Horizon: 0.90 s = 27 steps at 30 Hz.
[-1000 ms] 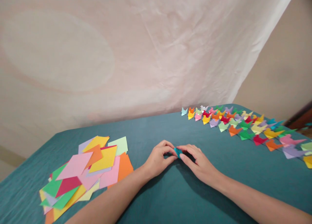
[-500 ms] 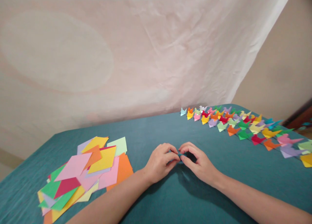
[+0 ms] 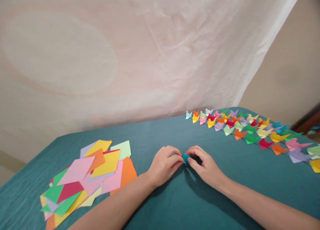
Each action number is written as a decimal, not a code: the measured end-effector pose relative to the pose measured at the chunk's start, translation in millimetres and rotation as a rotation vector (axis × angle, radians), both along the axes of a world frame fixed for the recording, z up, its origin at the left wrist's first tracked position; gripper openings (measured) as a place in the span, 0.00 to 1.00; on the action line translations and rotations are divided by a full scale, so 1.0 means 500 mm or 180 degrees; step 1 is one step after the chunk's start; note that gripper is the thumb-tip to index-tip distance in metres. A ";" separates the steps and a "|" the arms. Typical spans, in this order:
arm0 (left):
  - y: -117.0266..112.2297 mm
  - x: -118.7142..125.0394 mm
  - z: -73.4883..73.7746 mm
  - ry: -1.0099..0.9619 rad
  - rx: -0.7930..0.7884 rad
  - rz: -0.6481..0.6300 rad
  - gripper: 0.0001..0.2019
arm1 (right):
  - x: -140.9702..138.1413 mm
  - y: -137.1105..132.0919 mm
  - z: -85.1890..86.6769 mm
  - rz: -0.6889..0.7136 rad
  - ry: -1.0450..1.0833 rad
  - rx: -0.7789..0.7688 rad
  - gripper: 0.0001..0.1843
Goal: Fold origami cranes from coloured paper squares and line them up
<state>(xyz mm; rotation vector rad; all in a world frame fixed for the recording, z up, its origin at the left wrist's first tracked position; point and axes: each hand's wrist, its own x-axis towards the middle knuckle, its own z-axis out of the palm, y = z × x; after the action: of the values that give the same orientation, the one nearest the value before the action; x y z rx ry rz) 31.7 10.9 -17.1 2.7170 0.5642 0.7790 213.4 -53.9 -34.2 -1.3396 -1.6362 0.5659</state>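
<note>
A small folded piece of blue paper is held between my two hands, just above the middle of the table. My left hand pinches its left side with thumb and fingertips. On the other side, my right hand grips the paper's right edge between thumb and curled fingers. The fingertips cover part of the paper, so its full shape is hidden.
A loose pile of coloured paper squares lies on the left of the green-blue tablecloth. Rows of small folded paper birds stand at the right. Behind the table hangs a pale cloth.
My hands have moved slightly apart, and more of the blue paper shows between the fingertips. The paper pile and the birds stay as they were.
</note>
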 end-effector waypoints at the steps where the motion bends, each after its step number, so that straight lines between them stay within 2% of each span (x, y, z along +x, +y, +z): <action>1: 0.001 0.000 -0.001 -0.0017 -0.0035 -0.0004 0.08 | 0.000 0.001 -0.001 -0.0020 -0.0004 -0.0009 0.05; 6: 0.006 0.001 -0.007 -0.0285 -0.0372 0.0080 0.09 | -0.001 0.002 0.000 -0.0010 -0.0025 -0.0003 0.06; 14: -0.006 0.008 0.003 -0.0667 -0.1538 0.0161 0.03 | -0.002 -0.008 0.008 0.0203 0.0062 -0.0136 0.09; 17: -0.007 0.007 0.009 -0.0674 -0.1617 0.0131 0.04 | -0.003 -0.009 0.011 0.0206 0.0189 -0.0222 0.08; 27: -0.006 0.004 0.013 -0.0515 -0.1444 0.0025 0.13 | -0.004 -0.009 0.013 0.0222 0.0326 -0.0401 0.10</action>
<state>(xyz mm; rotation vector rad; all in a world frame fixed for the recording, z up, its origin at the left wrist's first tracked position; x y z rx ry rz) 33.9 8.0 -10.6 2.2186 0.6270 0.7566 211.4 -58.2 -27.6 -1.3255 -1.5904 0.7781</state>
